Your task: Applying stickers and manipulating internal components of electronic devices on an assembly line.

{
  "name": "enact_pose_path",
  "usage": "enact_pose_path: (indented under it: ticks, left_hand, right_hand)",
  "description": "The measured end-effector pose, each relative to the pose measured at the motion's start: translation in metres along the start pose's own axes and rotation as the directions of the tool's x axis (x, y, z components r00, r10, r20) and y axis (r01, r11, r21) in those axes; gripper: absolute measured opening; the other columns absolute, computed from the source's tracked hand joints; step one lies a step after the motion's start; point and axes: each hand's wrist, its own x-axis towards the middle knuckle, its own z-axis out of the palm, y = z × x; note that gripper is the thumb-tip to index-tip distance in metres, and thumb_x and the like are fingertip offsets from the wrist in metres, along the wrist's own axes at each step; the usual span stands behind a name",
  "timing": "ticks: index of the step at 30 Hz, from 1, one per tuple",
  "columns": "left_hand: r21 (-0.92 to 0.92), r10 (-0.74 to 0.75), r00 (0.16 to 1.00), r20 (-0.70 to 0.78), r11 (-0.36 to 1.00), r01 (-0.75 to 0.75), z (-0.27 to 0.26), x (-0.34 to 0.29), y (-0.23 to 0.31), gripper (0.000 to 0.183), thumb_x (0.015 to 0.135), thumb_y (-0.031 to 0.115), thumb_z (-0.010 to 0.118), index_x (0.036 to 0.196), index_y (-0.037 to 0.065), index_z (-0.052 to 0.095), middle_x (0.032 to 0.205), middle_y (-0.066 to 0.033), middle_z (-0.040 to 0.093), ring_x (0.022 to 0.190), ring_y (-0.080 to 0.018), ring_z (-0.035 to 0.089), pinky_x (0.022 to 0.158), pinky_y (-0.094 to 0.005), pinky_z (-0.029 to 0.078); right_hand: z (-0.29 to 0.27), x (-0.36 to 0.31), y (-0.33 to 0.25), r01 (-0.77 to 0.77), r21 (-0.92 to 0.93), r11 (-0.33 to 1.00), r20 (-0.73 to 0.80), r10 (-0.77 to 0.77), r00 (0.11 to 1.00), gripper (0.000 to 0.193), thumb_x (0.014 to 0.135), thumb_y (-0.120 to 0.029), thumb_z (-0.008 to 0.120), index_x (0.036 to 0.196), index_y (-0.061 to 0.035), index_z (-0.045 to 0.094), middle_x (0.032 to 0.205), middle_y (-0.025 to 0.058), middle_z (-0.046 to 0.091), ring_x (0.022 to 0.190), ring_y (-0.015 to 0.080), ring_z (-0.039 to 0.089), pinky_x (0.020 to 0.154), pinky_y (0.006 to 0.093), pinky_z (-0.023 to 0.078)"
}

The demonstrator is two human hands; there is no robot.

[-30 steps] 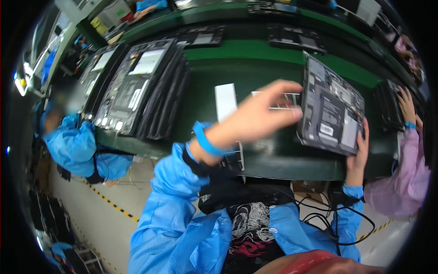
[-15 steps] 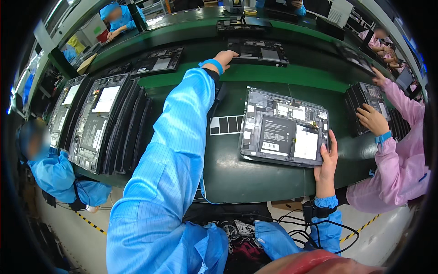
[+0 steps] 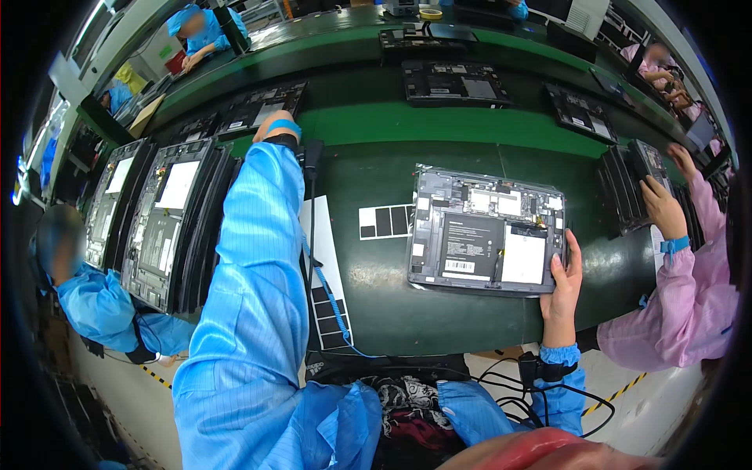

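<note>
My right hand (image 3: pixel 561 274) grips the right edge of an opened tablet (image 3: pixel 474 235), thumb near its top face. The tablet shows a black battery, a white patch and a grey circuit board, and it lies slightly tilted above the green table. My left hand (image 3: pixel 276 125) reaches far out at the left, beside another opened tablet (image 3: pixel 262 108) on the conveyor. Its fingers are hidden behind the back of the hand, so I cannot tell whether it touches that tablet. A white sheet with black rectangles (image 3: pixel 385 222) lies left of the held tablet.
Stacks of opened tablets (image 3: pixel 166 223) stand at the left. More tablets (image 3: pixel 454 84) sit along the conveyor. A white strip (image 3: pixel 325 266) and a coiled blue cord (image 3: pixel 333 301) lie by my left arm. At right, a co-worker in pink (image 3: pixel 674 305) handles a stack (image 3: pixel 619 192).
My left hand has moved left, away from the middle conveyor tablet to the left one. The held tablet has shifted slightly nearer. The co-worker's far hand has drawn back from a conveyor tablet.
</note>
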Motion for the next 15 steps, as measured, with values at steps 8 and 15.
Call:
enact_pose_path:
  ticks: [8, 15]
  left_hand:
    - [0.02, 0.282, 0.958, -0.047, 0.959, -0.282, 0.023, 0.087, -0.025, 0.03, 0.086, 0.015, 0.056, 0.114, 0.01, 0.064, 0.124, -0.0151, 0.058, 0.115, -0.0331, 0.055, 0.095, -0.0432, 0.045]
    - [-0.25, 0.263, 0.961, -0.087, 0.928, -0.276, -0.031, 0.006, 0.029, 0.03, 0.082, 0.019, 0.06, 0.109, 0.007, 0.065, 0.113, -0.0192, 0.062, 0.109, -0.0378, 0.057, 0.091, -0.0439, 0.047]
  right_hand:
    - [0.0, -0.002, 0.003, 0.018, -0.004, 1.0, 0.021, -0.018, 1.0, 0.05, 0.088, 0.002, 0.053, 0.136, -0.0009, 0.037, 0.127, 0.0149, 0.05, 0.113, 0.0201, 0.052, 0.097, 0.0323, 0.043]
    - [-0.014, 0.007, 0.001, -0.013, 0.044, 0.999, 0.015, 0.012, 1.0, 0.047, 0.09, 0.001, 0.051, 0.136, -0.0042, 0.04, 0.126, 0.0139, 0.052, 0.112, 0.0215, 0.054, 0.096, 0.0336, 0.045]
